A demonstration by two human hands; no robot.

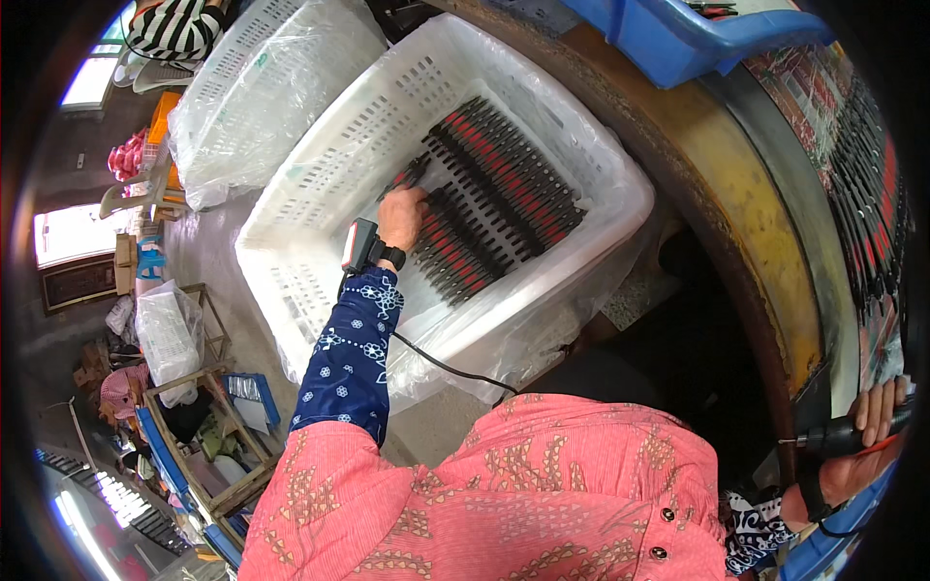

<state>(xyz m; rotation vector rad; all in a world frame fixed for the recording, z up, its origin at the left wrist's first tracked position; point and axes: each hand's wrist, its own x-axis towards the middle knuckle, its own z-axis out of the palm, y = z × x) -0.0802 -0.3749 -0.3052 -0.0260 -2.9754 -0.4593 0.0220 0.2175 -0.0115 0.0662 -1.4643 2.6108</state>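
Hidden beneath the bent knuckles of the left hand (399, 219), down inside the white basket (325, 179): the fingertips, so impossible to tell whether pinching or merely touching the black-and-red piece (412, 174) just beyond. Cut off near the dark rim of the view, well to the lower right of the basket: part of the right hand (852, 474), fingers curled firmly around a black handheld driver (825, 438) with a thin bit.

Within the basket: black-and-red tools (505, 170) in close rows, the longer toward the right wall, the shorter beside the left hand. Up and left of the basket: a plastic-wrapped crate (252, 107), contents hard to make out. Up and right: a blue tray (693, 44), only partly visible.

Curving along the basket's right side: a worn bench edge (746, 252). Draped over the basket's near rim: clear plastic (572, 290). Accessible from above, with pale bottom beside the shorter row.
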